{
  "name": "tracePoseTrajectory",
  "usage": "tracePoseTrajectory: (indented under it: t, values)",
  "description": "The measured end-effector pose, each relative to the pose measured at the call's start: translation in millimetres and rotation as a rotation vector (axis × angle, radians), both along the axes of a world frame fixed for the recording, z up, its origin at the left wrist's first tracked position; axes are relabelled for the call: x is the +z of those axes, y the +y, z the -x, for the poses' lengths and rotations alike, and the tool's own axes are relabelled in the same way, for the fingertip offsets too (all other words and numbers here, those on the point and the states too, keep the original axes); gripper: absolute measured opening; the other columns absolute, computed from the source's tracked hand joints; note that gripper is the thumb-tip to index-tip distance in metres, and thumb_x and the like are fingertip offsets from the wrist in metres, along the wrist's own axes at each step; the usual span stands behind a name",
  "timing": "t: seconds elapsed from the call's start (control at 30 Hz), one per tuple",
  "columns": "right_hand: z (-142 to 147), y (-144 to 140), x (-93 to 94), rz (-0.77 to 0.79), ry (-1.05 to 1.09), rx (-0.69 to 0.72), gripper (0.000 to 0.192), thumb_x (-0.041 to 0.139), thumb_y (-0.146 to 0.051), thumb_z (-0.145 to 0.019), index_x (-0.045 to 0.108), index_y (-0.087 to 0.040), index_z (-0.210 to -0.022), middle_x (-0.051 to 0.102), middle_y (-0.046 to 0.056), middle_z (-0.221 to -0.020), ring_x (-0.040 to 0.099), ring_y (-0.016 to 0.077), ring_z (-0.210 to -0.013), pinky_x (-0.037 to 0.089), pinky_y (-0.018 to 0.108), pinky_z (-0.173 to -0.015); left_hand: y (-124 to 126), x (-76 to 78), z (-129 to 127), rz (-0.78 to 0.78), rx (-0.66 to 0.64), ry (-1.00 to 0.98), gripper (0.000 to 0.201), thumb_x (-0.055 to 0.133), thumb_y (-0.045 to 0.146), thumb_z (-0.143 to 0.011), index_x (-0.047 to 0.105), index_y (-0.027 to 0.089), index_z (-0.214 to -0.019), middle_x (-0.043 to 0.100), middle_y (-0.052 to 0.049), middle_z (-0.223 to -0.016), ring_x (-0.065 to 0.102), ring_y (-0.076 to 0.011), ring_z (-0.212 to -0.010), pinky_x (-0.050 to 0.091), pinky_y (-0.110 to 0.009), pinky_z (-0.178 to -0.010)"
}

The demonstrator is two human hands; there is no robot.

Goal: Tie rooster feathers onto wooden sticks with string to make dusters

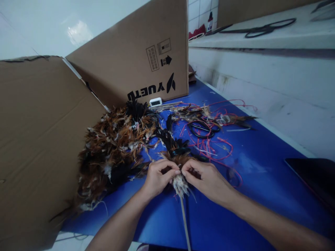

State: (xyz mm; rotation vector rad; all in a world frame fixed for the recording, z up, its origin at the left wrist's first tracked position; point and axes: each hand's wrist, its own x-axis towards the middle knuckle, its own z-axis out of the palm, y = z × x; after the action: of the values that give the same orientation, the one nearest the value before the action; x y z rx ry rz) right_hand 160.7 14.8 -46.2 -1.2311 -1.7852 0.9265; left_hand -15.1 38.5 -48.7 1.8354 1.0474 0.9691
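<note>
A bunch of brown and black feathers (pixel 180 159) with pale quill ends (pixel 180 186) is gathered around a thin stick (pixel 184 219), which runs down toward me. My left hand (pixel 160 176) is at the bunch's left side, thumb and forefinger pinched together. From the right, my right hand (pixel 205 177) meets it in a similar pinch, its fingertips almost touching the left ones. Whatever lies between the fingertips is too small to make out. Left of my hands lies a large heap of brown and black feathers (pixel 112 143).
Cardboard walls (pixel 125 59) stand left and behind. Black-handled scissors (pixel 202 129), tangled red string (pixel 222 153) and a small white display (pixel 155 101) lie on the blue tabletop (pixel 261 160). A dark flat object (pixel 311 177) is at right. More scissors (pixel 270 28) rest on the ledge.
</note>
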Motion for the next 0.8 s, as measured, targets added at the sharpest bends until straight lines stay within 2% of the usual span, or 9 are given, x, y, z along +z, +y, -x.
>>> tracePoseTrajectory:
  t: [0.3, 0.63, 0.8]
  values:
    - [0.8, -2.8, 0.6, -0.027, -0.021, 0.026, 0.015, 0.044, -0.022, -0.083, 0.054, -0.02, -0.073, 0.057, -0.002, -0.065, 0.05, 0.01, -0.058, 0.038, 0.021, -0.055, -3.7, 5.3, -1.1, -0.243, -0.001, 0.165, 0.013, 0.059, 0.026, -0.078, 0.069, 0.017, -0.081, 0.065, -0.003, -0.07, 0.058, -0.0102, -0.064, 0.044, -0.021, -0.061]
    - [5.0, -6.3, 0.2, -0.186, -0.196, 0.009, 0.015, 0.04, -0.018, -0.086, 0.05, -0.02, -0.074, 0.056, 0.0, -0.067, 0.053, 0.0126, -0.061, 0.039, 0.024, -0.056, -8.9, 4.4, -2.4, -0.382, 0.015, 0.27, 0.014, 0.055, 0.02, -0.08, 0.068, 0.016, -0.082, 0.065, -0.004, -0.07, 0.057, -0.0103, -0.064, 0.044, -0.02, -0.059]
    - [6.3, -7.0, -6.3, -0.361, -0.303, 0.023, 0.019, 0.036, -0.016, -0.088, 0.048, -0.019, -0.074, 0.055, 0.002, -0.066, 0.054, 0.0134, -0.06, 0.04, 0.025, -0.057, -9.6, 1.1, -3.3, -0.443, 0.016, 0.29, 0.013, 0.054, 0.015, -0.079, 0.066, 0.015, -0.082, 0.064, -0.004, -0.07, 0.057, -0.0105, -0.064, 0.045, -0.02, -0.059]
